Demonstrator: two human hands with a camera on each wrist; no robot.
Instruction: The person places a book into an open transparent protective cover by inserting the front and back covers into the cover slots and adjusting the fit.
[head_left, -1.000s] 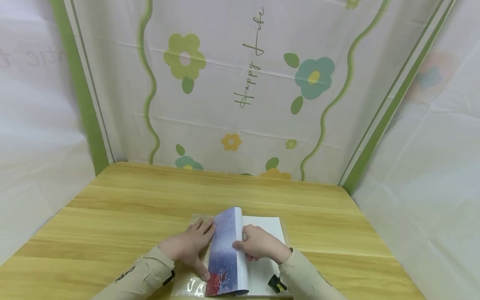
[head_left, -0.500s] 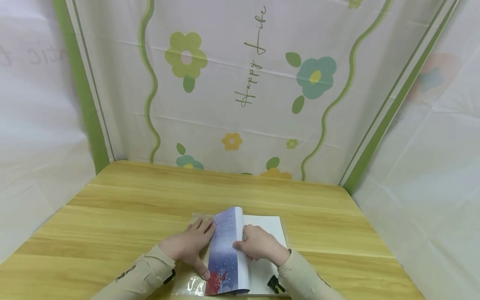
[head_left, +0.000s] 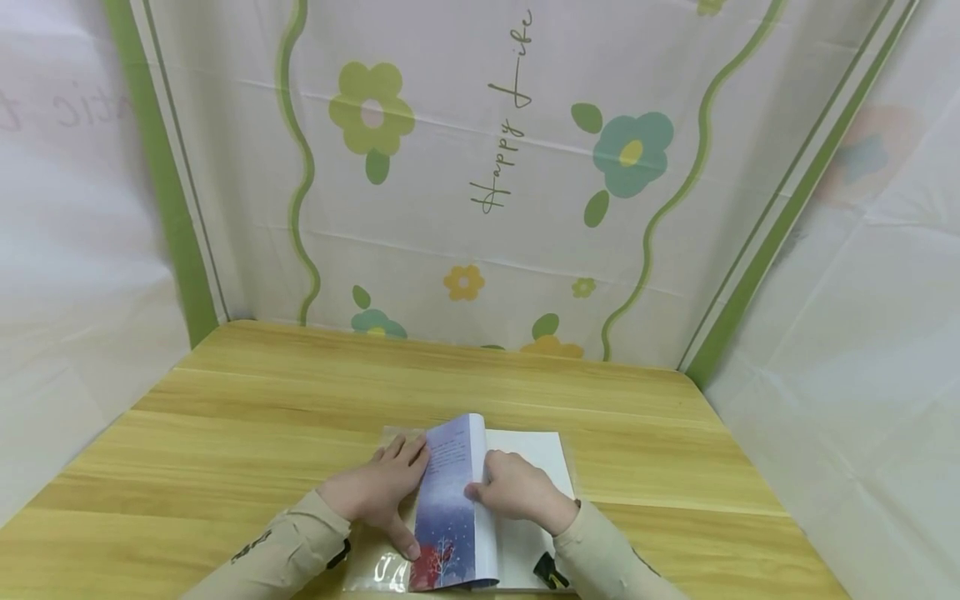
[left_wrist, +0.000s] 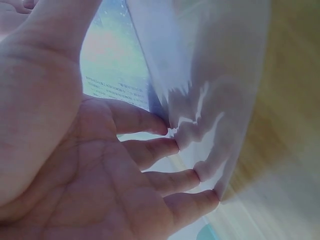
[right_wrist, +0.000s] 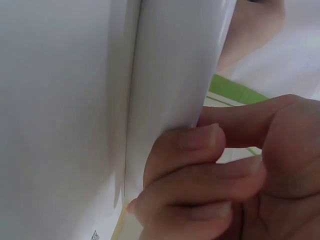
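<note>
The book [head_left: 528, 450] lies on the wooden table [head_left: 262, 408], right in front of the person, over a clear plastic sheet [head_left: 378, 554]. Its blue-purple cover [head_left: 447, 504] (lines of print at the top, a pale tree on red at the bottom) bends up, the right edge curling white. The right hand [head_left: 519, 487] pinches that curl — thumb on the near side, other fingers folded behind. The left hand [head_left: 378, 492] lies flat, fingers spread on the plastic — gripping nothing, thumb tip at the cover's red corner. Beyond hangs a flowered cloth [head_left: 450, 225].
</note>
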